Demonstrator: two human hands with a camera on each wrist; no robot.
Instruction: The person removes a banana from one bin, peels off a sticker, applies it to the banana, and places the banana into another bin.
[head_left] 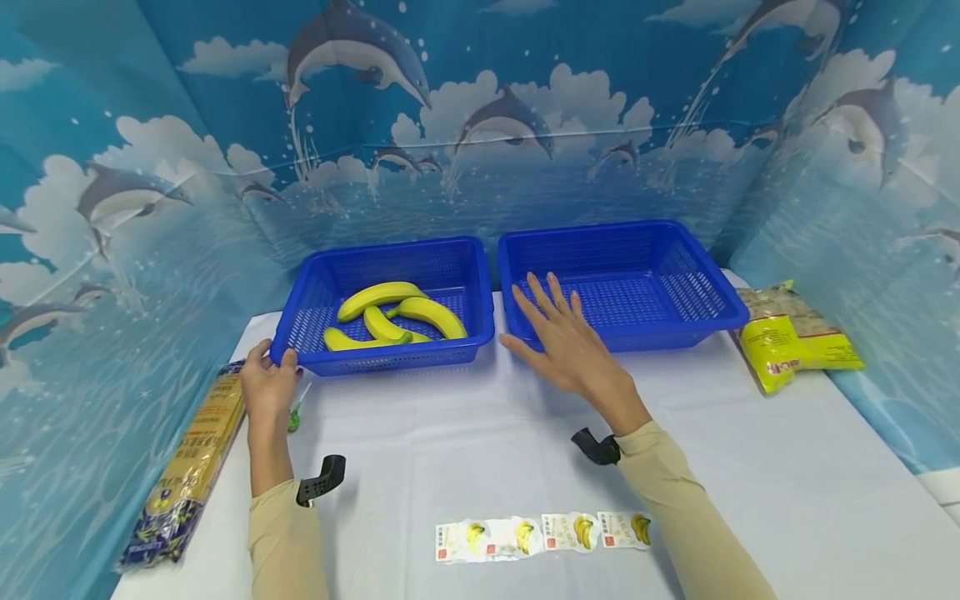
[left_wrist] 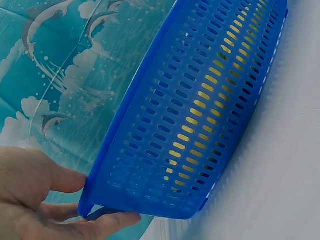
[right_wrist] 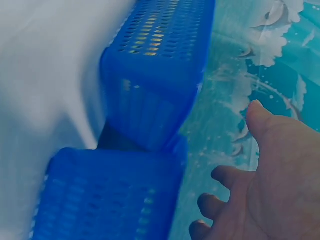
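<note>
My left hand pinches the near left corner of a blue plastic basket, thumb on the rim and fingers under it in the left wrist view. Several yellow bananas lie in that basket. Yellow also shows through the slots of its wall in the left wrist view. My right hand, fingers spread, overlaps the near left corner of a second blue basket in the head view, holding nothing. That basket stands to the right of the first, with a narrow gap between them.
A long yellow packet lies along the left edge, with a small green item near my left wrist. A yellow bag sits right of the second basket. Several banana-picture cards form a row at the front of the white table.
</note>
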